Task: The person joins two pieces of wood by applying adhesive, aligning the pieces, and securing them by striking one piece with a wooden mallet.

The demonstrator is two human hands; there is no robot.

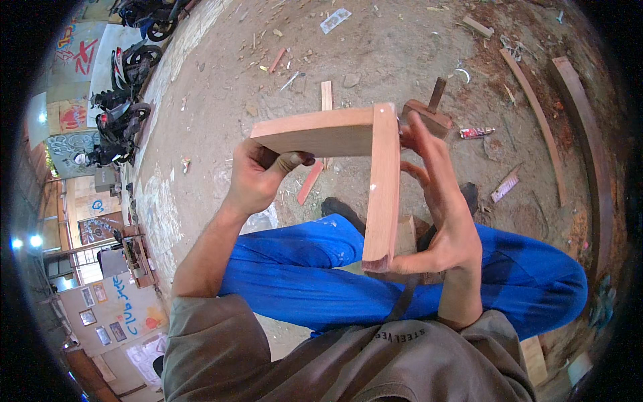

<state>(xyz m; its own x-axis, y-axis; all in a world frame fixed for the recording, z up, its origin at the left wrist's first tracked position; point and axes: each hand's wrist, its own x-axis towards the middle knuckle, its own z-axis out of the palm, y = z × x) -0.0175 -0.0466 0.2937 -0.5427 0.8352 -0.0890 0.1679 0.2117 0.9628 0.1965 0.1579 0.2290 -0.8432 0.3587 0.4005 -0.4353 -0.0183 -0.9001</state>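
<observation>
Two pale reddish wooden pieces meet at a corner above my lap, forming an L shape. One is a wide wooden board [321, 137] running to the left; the other is a narrower wooden crosspiece [384, 194] pointing toward me. My left hand [256, 179] is closed on the board's left end, thumb along its near side and fingers partly hidden behind it. My right hand [447, 224] spans the crosspiece from the right, its thumb against the near end and its fingertips around the far corner. Whether the two pieces are fixed together, I cannot tell.
Beyond the right hand lies a brown wooden block [429, 122] with a dark stick standing from it. Long planks [581, 127] curve along the right. Wood scraps [310, 182] and litter dot the dirt floor [228, 74]. Motorcycles [124, 127] stand at the far left.
</observation>
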